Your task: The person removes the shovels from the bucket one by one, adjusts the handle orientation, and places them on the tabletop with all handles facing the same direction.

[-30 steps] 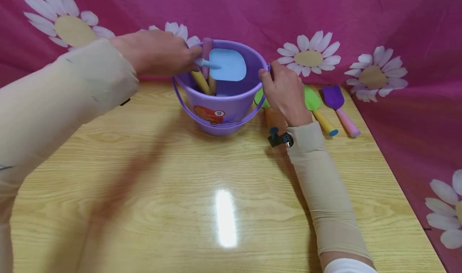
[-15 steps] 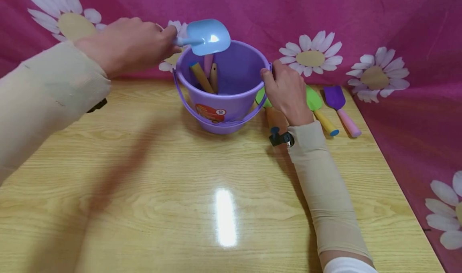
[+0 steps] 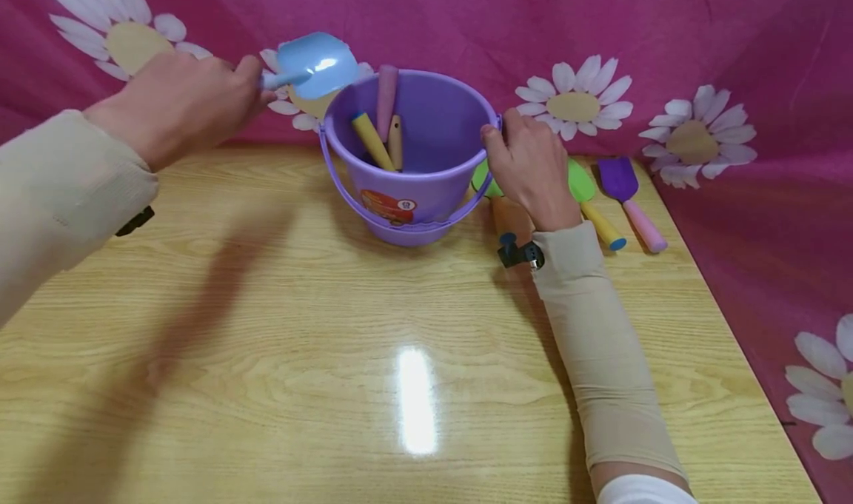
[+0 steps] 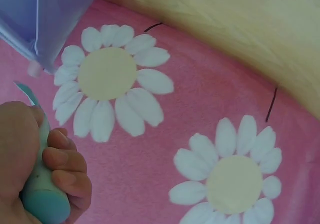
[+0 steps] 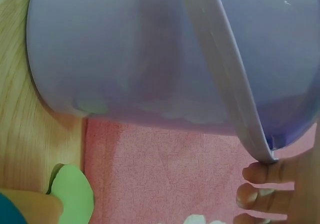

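My left hand (image 3: 180, 101) grips a light blue toy shovel (image 3: 320, 64) by its handle, up in the air left of the purple bucket (image 3: 436, 195). The left wrist view shows the fingers curled round the shovel's pale green handle (image 4: 45, 199). At the bucket's right rim, my right hand (image 3: 529, 167) holds on by the handle joint, thumb on the near side. Inside the bucket lean a pink handle (image 3: 386, 101), a yellow handle (image 3: 373, 141) and a tan handle (image 3: 395, 143); their lower ends are hidden. The bucket's carrying handle (image 5: 220, 58) hangs down in front.
Right of the bucket lie a green-bladed tool with an orange handle (image 3: 504, 219), partly behind my right hand, a green one with a yellow handle (image 3: 603, 226), and a purple shovel (image 3: 617, 178) with a pink handle. Pink flowered cloth (image 3: 453, 15) borders the wooden table (image 3: 300, 385).
My left hand has lifted the blue shovel up out of the bucket and carried it left, past the rim. The right hand stays at the bucket's rim.
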`<state>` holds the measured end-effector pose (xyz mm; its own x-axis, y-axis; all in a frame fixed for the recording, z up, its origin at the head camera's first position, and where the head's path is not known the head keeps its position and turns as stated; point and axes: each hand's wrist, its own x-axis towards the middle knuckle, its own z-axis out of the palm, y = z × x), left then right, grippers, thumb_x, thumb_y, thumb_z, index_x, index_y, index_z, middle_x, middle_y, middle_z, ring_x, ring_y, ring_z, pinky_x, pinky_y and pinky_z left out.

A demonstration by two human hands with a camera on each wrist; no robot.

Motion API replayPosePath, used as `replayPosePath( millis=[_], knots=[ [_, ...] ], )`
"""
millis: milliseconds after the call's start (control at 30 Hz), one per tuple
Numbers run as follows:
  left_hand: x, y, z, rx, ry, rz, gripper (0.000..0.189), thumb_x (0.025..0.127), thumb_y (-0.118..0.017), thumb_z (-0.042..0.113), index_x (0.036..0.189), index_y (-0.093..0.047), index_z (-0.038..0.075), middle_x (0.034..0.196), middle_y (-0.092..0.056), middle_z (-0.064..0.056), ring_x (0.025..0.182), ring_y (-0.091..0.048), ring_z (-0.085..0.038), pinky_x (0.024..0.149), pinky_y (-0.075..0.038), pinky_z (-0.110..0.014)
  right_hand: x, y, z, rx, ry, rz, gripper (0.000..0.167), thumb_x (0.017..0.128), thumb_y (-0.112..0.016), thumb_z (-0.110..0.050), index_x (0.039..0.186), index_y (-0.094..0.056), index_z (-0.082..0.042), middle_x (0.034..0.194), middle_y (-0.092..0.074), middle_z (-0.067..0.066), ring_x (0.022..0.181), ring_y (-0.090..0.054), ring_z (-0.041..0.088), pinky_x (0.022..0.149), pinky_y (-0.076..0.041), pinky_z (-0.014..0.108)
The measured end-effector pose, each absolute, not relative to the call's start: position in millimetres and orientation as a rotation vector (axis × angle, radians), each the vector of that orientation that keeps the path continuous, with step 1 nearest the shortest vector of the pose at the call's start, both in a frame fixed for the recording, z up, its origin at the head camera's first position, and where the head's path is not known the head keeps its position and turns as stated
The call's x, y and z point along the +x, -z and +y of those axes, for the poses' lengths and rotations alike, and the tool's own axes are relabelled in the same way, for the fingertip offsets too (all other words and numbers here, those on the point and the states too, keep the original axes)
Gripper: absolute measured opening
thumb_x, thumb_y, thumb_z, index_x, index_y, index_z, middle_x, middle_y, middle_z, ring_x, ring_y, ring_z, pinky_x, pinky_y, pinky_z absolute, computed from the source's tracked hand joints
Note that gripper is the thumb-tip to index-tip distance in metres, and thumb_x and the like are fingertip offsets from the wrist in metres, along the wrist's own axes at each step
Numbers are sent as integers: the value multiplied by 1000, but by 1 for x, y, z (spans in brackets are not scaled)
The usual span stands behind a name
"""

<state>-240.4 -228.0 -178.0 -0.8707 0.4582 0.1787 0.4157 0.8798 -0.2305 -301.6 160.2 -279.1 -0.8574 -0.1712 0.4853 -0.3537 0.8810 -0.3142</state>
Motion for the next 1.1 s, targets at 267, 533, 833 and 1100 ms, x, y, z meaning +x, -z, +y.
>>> replayPosePath(
  millis=[267,533,833,1100],
  knots=[
    [-234,195,-238,-550,-158,-2905,36,111,-42,23,109,-46,-13,64,-45,-16,47,-49,-32,40,-44,-47,-300,277,158,369,-546,-2614,48,104,-37,-46,97,-58,-4,87,-60,17,88,-61,40,75,-48,52],
    [-227,230,-241,-409,-3,-2941,32,109,-44,22,97,-42,-8,61,-46,-16,47,-50,-34,40,-44,-46,-299,279,158,371,-554,-2636,48,104,-37,-47,99,-58,-4,89,-61,17,90,-61,40,78,-48,52],
    [-225,269,-239,-356,66,-2961,38,109,-41,24,92,-44,-10,63,-52,-24,52,-60,-49,51,-50,-61,-296,278,161,372,-554,-2618,47,104,-37,-46,98,-58,-4,87,-59,16,86,-60,39,75,-47,51],
    [-229,301,-232,-358,174,-3052,34,107,-41,17,101,-43,-17,75,-51,-25,58,-62,-45,53,-53,-58,-292,274,162,359,-563,-2642,48,104,-35,-46,102,-59,-4,89,-59,16,87,-60,38,76,-47,49]
  ],
)
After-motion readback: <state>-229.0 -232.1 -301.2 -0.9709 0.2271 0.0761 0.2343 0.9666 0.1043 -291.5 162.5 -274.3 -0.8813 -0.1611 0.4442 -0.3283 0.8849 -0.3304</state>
